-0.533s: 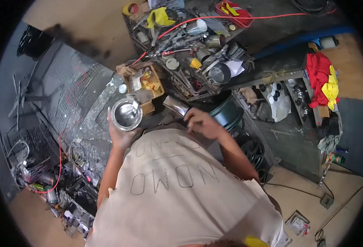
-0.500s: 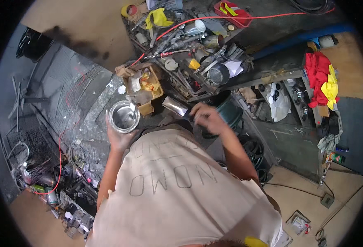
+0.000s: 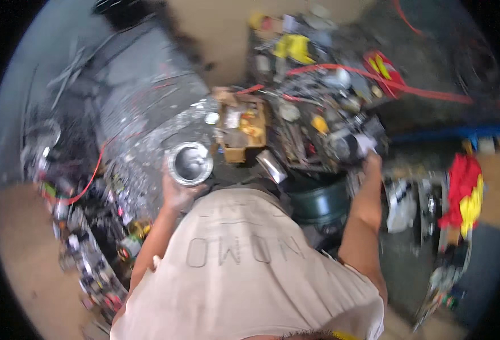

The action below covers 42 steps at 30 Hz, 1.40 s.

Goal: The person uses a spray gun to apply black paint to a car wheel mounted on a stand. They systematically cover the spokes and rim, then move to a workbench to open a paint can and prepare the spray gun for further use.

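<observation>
My left hand [image 3: 176, 195] is wrapped round the side of an open metal tin [image 3: 191, 182]. Inside the tin is something silvery grey. My right arm is stretched forward to the right, and my right hand [image 3: 371, 162] is at a white sheet of paper or cloth [image 3: 365, 144] beside a dark bucket [image 3: 339, 145]. Blur smears those fingers, so whether they grip the white sheet cannot be made out. Between my arms, close to my body, lies a shiny silver metal piece [image 3: 271, 168].
A cardboard box [image 3: 236, 154] with yellow bits inside stands ahead of me. Beyond it is a cluttered heap with a yellow cloth [image 3: 295, 48], a red tray [image 3: 394, 85] and an orange-red hose [image 3: 346, 69]. A dark green drum [image 3: 318, 203] stands below my right arm.
My right hand has moved from beside the silver metal piece out to the white sheet by the bucket. The whole view has swung round. My left hand still holds the tin.
</observation>
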Motion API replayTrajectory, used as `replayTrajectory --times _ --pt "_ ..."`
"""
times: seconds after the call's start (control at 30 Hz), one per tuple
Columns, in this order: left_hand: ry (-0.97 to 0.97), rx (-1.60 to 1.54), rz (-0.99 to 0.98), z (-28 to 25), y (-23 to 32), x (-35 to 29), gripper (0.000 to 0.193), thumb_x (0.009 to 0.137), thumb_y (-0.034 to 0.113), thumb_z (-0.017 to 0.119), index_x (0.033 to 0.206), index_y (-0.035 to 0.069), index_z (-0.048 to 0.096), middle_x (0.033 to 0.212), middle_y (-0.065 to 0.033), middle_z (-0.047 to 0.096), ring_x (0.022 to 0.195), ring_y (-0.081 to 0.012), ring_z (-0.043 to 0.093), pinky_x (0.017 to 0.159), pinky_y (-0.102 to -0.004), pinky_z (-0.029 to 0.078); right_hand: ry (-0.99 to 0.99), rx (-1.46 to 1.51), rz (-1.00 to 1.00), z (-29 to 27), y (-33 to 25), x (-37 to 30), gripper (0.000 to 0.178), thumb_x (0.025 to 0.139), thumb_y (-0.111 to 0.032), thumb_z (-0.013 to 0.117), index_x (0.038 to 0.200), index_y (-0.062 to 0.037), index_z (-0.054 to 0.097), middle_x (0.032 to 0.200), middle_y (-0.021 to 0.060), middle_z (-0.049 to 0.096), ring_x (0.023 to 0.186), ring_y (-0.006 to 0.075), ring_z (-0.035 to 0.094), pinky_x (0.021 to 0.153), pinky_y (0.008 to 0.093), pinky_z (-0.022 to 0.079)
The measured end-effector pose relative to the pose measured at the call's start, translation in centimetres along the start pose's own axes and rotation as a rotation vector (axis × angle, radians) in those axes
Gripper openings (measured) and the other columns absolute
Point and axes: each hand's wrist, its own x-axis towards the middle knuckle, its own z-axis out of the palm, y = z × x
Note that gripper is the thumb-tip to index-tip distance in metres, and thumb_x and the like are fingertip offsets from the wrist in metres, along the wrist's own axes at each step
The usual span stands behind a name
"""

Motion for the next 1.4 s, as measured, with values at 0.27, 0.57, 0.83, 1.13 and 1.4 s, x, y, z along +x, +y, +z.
replayTrajectory --times 0.27,0.57,0.83,1.13,1.4 --pt "0.079 0.343 -0.046 -3.9 -3.1 -2.4 0.140 0.051 0.029 0.099 0.155 0.000 0.010 0.141 -0.0179 0.052 0.133 -0.0327 0.051 0.114 -0.0417 0.038 0.396 -0.705 -0.003 -1.8 1.1 3.5 0.068 0.075 -0.061 0.081 0.073 0.0057 0.070 0.076 0.0140 0.071 0.068 0.0295 0.058 0.068 0.0473 0.048" --pt "0.087 0.194 -0.089 -9.4 -7.3 -0.6 0.142 0.053 0.027 0.100 0.156 -0.002 0.007 0.144 -0.0182 0.049 0.135 -0.0298 0.049 0.117 -0.0400 0.035 0.656 -0.989 -0.427 -0.8 -9.4 -14.8 0.062 0.088 -0.056 0.069 0.103 0.0036 0.072 0.099 0.0214 0.072 0.089 0.0423 0.067 0.085 0.0494 0.051" --pt "0.074 0.157 -0.023 -18.9 -9.2 4.1 0.133 0.058 0.035 0.098 0.155 -0.002 0.015 0.138 -0.0173 0.057 0.129 -0.0302 0.055 0.114 -0.0397 0.038 0.296 -0.609 -0.893 12.4 -9.2 -23.3 0.036 0.099 -0.028 0.060 0.118 0.0016 0.066 0.097 0.0201 0.070 0.070 0.0260 0.066 0.065 0.0395 0.055" --pt "0.402 0.292 0.043 -33.8 -13.0 -0.4 0.137 0.055 0.042 0.098 0.158 0.008 0.014 0.143 -0.0206 0.050 0.131 -0.0390 0.051 0.111 -0.0470 0.041 -0.967 -0.533 -0.673 54.3 -1.9 -47.8 0.019 0.099 -0.003 0.053 0.118 0.0016 0.051 0.089 0.0109 0.062 0.055 0.0146 0.062 0.044 0.0298 0.051" --pt "0.933 0.226 -0.288 -40.9 -15.9 -8.9 0.137 0.051 0.035 0.100 0.156 0.003 0.020 0.146 -0.0214 0.047 0.137 -0.0357 0.047 0.115 -0.0443 0.038 -1.305 -0.828 -1.413 78.3 -6.9 -64.2 0.013 0.091 -0.005 0.065 0.087 0.0021 0.054 0.068 0.0222 0.061 0.060 0.0273 0.061 0.060 0.0388 0.048"
